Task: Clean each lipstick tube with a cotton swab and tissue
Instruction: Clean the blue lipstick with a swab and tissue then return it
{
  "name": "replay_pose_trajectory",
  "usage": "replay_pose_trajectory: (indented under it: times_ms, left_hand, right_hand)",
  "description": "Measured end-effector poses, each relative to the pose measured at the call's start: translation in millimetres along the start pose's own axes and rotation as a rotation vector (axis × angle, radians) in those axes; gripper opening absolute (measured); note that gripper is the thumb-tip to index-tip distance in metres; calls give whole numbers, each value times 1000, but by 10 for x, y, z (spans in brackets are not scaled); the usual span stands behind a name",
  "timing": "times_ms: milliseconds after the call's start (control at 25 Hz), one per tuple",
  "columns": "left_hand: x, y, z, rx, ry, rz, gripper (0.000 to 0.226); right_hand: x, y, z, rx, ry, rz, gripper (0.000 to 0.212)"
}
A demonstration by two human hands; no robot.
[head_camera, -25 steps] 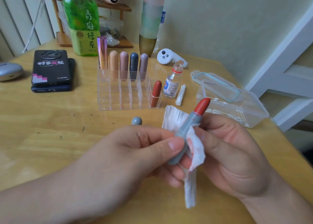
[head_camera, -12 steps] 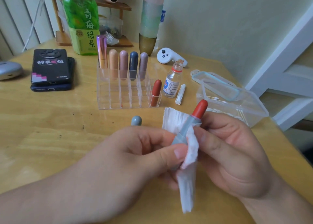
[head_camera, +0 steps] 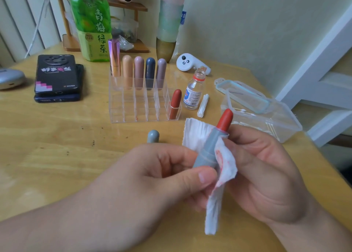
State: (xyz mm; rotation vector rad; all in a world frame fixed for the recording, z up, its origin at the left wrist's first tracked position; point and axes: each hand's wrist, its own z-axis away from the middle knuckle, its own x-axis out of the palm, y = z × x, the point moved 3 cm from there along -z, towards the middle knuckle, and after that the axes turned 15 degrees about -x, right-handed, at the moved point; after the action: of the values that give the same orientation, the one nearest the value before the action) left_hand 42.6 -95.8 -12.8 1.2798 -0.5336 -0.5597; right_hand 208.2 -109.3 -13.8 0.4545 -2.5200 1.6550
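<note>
An open grey lipstick tube [head_camera: 207, 150] with its red bullet [head_camera: 225, 119] out stands tilted between my hands. My left hand [head_camera: 152, 179] pinches the tube's base with thumb and fingers. My right hand [head_camera: 266, 171] holds a white tissue [head_camera: 223, 168], stained red, against the tube's side. The tube's grey cap [head_camera: 153, 136] lies on the table behind my left hand. A clear acrylic organiser [head_camera: 141, 109] holds several capped lipsticks [head_camera: 139, 72] in its back row and a red-brown one [head_camera: 175, 103] at its front right.
A small open glass bottle [head_camera: 194, 91] and a wrapped swab packet [head_camera: 203, 105] stand right of the organiser. A clear box of cotton swabs [head_camera: 266, 116] sits at the right, lid open. Two stacked phones [head_camera: 57, 78], a green tea bottle [head_camera: 91, 23] and a white controller [head_camera: 187, 63] are behind.
The tissue has shifted along the tube: it covered the lower barrel half a second ago and now lies beside it, red stain showing. My left thumb stays at the base.
</note>
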Motion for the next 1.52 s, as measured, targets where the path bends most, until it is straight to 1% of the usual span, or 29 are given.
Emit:
replay_pose_trajectory:
  times_ms: [40,120,200,280,400,440,480,520,600,680,760,880,1000,1040,1120,1160,1200,1240,1280,1320,1360,1440,1520]
  left_hand:
    - [-19,-11,-3,4,65,13,25]
    - [-27,-36,6,24,216,-8,42]
    - [-29,-32,23,30,321,-33,52]
    - [-40,-8,43,38,295,-32,50]
    - [18,37,45,26,47,-28,34]
    - [29,39,49,17,19,-41,32]
    - [26,22,42,24,45,-54,29]
    - [20,11,39,35,106,-54,27]
    - [1,-6,47,48,257,-39,38]
    - [-13,-12,55,57,362,-58,51]
    - [-11,12,72,53,378,-117,54]
    - [-4,23,80,39,368,-145,51]
    - [-22,25,94,49,451,-146,51]
    - [-28,32,97,49,477,-162,52]
    - [-59,47,92,32,529,-198,54]
    - [-79,46,85,18,551,-206,54]
    - [-97,38,74,5,561,-208,52]
    - [-111,25,63,2,558,-208,51]
    - [-119,12,53,14,549,-215,51]
    - [-119,1,42,36,539,-227,51]
    - [-120,-9,32,61,532,-225,49]
    - [-149,-2,-6,102,489,-148,40]
    - [-226,64,-40,156,477,-74,29]
  right_hand:
    - [12,3,7,3,-5,-10,40]
    - [27,-3,18,3,-19,-30,40]
    - [35,-15,14,6,-25,-31,41]
    - [25,-22,5,-1,-17,-37,41]
    - [1,-29,-14,-18,-1,-41,35]
    - [12,-31,-16,-13,-11,-73,35]
    - [27,-32,-13,-5,-27,-107,34]
    - [33,-29,-7,1,-36,-111,34]
    - [36,-24,4,11,-33,-45,37]
    - [57,-23,12,17,-39,-42,38]
    - [55,-21,7,22,-38,-40,38]
    - [21,9,-2,25,-28,-2,45]
    - [44,52,2,64,-48,-1,52]
    - [68,46,4,76,-76,-10,58]
    - [166,-13,-18,78,-188,-59,72]
    - [220,-48,-27,88,-246,-69,75]
    - [247,-65,-25,107,-273,-45,71]
    - [232,-55,-10,114,-262,20,60]
    - [195,-28,9,114,-223,87,47]
    - [158,-2,27,130,-172,104,35]
    - [139,14,33,162,-131,53,30]
    - [103,2,-3,228,-70,-105,33]
    - [6,-49,-62,289,12,-103,33]
